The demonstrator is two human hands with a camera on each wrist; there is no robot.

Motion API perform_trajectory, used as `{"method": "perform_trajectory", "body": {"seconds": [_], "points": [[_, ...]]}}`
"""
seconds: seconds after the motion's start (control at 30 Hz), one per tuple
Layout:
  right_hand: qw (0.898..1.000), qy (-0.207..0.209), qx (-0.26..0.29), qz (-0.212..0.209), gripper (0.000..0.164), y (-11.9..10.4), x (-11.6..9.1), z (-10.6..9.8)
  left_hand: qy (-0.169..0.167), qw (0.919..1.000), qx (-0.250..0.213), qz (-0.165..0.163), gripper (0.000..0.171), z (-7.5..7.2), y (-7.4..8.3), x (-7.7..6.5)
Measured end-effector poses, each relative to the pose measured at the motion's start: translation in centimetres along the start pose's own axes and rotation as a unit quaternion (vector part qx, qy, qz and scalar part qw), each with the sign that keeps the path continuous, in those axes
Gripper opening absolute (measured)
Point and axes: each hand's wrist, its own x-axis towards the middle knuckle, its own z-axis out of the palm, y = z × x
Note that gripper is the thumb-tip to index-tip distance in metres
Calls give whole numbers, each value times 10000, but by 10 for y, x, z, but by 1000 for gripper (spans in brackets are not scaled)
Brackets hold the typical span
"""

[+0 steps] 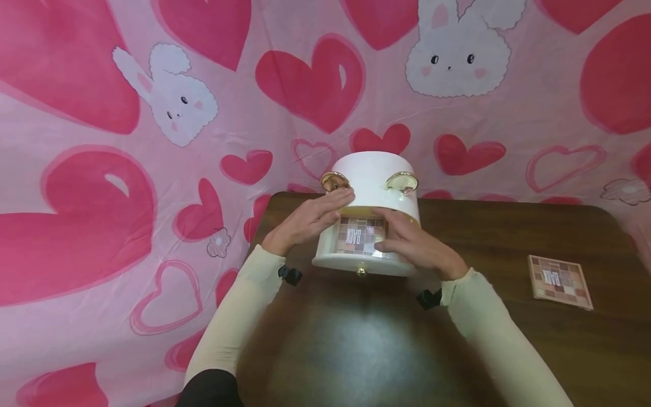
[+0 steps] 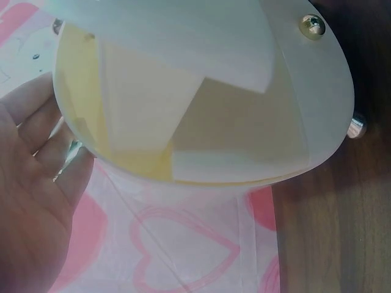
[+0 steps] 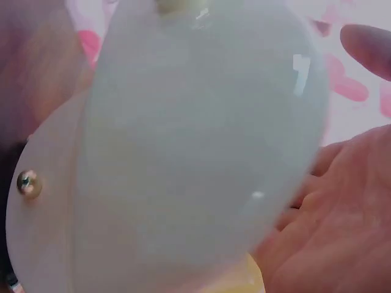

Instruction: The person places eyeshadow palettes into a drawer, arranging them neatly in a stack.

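A white rounded box (image 1: 376, 175) with two gold-rimmed, ear-like rings on top stands near the table's back edge. Its front opening shows a checkered makeup palette (image 1: 356, 240) marked "BACK". Below, a gold knob (image 1: 361, 272) sticks out at the front. My left hand (image 1: 310, 217) lies at the box's left side with fingers extended, and the left wrist view shows these fingertips at the rim of the yellowish interior. On the other side is my right hand (image 1: 419, 243), its fingers by the opening's upper edge; the right wrist view shows its palm (image 3: 342, 226) beside the smooth white cover (image 3: 195, 140).
Another checkered palette (image 1: 560, 281), also marked "BACK", lies flat toward the right of the dark wooden table (image 1: 356, 350). Pink cloth (image 1: 203, 90) with hearts and rabbits hangs behind and along the left side.
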Motion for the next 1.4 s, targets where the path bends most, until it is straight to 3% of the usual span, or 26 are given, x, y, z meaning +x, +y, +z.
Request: {"method": "perform_trajectory", "body": {"seconds": [0.1,0.33,0.57,0.9,1.4], "points": [[9995,255,184,-77,71,-3,-11,-4,7,10000,-33,26,64,0,0,0],[9957,929,13,-59,60,-7,-38,-10,39,10000,49,41,64,0,-1,0],[9875,1545,-296,-105,60,8,-67,-16,10,9999,16,140,58,2,-3,0],[9802,1795,-566,618,65,36,-104,-23,16,10000,52,78,60,3,-4,-1],[9475,2451,-943,1823,75,96,-146,-39,-21,9999,149,55,64,2,-4,-2]]}}
